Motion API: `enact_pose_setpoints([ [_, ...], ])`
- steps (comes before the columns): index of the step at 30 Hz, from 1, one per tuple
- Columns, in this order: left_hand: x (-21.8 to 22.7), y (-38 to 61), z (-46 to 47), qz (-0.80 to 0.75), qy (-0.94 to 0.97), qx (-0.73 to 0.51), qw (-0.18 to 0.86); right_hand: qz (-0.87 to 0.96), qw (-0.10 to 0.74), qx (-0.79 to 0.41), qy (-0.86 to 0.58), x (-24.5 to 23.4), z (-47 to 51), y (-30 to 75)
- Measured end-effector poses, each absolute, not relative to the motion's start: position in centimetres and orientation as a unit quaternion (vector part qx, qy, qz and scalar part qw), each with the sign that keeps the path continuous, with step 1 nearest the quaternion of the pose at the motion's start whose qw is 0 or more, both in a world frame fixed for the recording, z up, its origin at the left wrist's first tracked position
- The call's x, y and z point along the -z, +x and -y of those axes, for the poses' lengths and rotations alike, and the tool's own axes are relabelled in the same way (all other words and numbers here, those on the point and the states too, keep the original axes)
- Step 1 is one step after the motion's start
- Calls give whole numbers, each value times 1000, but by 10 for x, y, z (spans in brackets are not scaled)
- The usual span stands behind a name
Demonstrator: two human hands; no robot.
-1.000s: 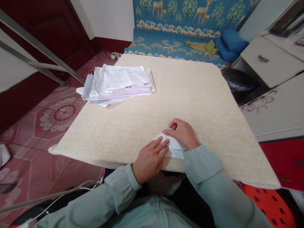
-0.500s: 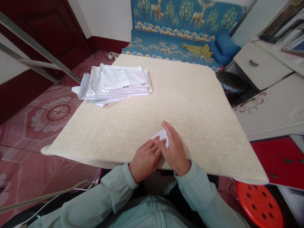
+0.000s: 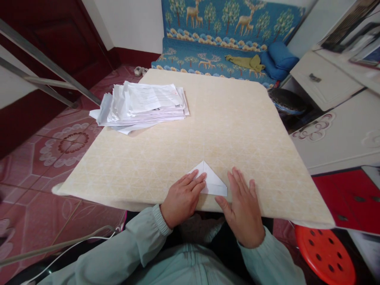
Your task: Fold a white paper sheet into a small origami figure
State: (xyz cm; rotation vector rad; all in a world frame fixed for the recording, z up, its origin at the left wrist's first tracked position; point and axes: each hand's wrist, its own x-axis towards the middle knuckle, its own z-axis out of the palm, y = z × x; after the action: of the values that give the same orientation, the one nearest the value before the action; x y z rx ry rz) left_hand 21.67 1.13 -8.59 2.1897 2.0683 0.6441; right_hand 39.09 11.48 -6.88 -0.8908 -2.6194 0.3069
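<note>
Where the room opens out beyond the bench, a blue sofa [image 3: 208,51] printed with deer and trees stands against the far wall, with a blue cushion [image 3: 279,55] and a crumpled olive cloth [image 3: 245,61] on its seat. A red patterned tile floor [image 3: 59,158] spreads to the left below a dark red door [image 3: 50,39]. White cabinets [image 3: 326,79] stand to the right, and a red perforated stool [image 3: 325,253] sits low by the near right corner. The bench [image 3: 237,130] is a broad square top under a cream patterned cover. On its far left part lies a loose stack of printed papers [image 3: 142,105]. Near the person's edge, a folded sheet of white paper [image 3: 211,183] lies flat, a triangle with its point directed away from the person. The left hand [image 3: 182,196] is open and grasps nothing, its fingertips [image 3: 198,180] resting on the sheet's left corner. The right hand [image 3: 243,209] is open too, fingers spread, flat on the bench just beside the sheet's right corner and apart from it.
</note>
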Motion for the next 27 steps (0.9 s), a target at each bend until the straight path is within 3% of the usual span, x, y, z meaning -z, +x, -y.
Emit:
enact_pose_setpoints([
  [5, 86, 215, -8, -684, 683, -253, 53, 913, 233, -268, -199, 74, -122, 366],
  [9, 80, 200, -4, -655, 691, -282, 118, 896, 252, -319, -178, 84, -137, 359],
  [14, 61, 172, -14, -616, 722, -260, 180, 919, 214, -286, -166, 78, -142, 356],
  [20, 60, 162, -28, -608, 734, -250, 169, 938, 167, -258, -161, 67, -145, 350],
  [27, 76, 173, -23, -639, 692, -316, 111, 920, 195, -290, -179, 74, -149, 351],
])
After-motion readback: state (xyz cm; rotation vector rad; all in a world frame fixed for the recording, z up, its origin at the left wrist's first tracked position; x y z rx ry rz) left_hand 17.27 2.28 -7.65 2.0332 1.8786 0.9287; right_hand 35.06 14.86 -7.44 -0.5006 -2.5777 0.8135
